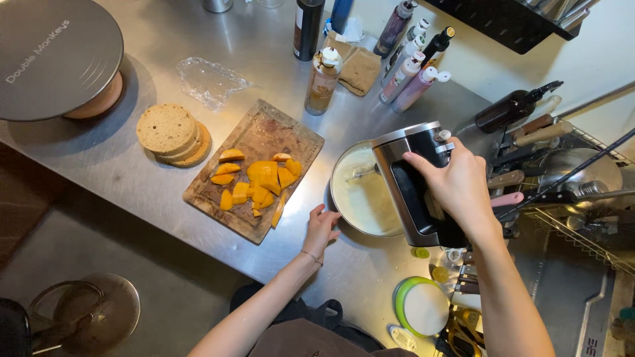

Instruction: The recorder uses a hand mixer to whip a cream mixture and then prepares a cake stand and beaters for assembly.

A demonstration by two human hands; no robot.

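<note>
My right hand (456, 188) grips the black handle of a silver and black hand mixer (413, 178). The mixer's beaters reach down into a metal bowl (338, 173) holding pale cream (360, 198). My left hand (321, 228) rests against the bowl's near left rim, fingers curled on it. To the left, orange fruit pieces (259, 184) lie on a worn wooden cutting board (264, 132).
Round cake layers (170, 132) are stacked left of the board, beside a grey turntable (56, 56) and crumpled plastic wrap (208, 80). Bottles (405, 56) stand at the back. A knife rack (522, 158) and a sink (582, 178) sit to the right. A green-rimmed lid (422, 305) lies near me.
</note>
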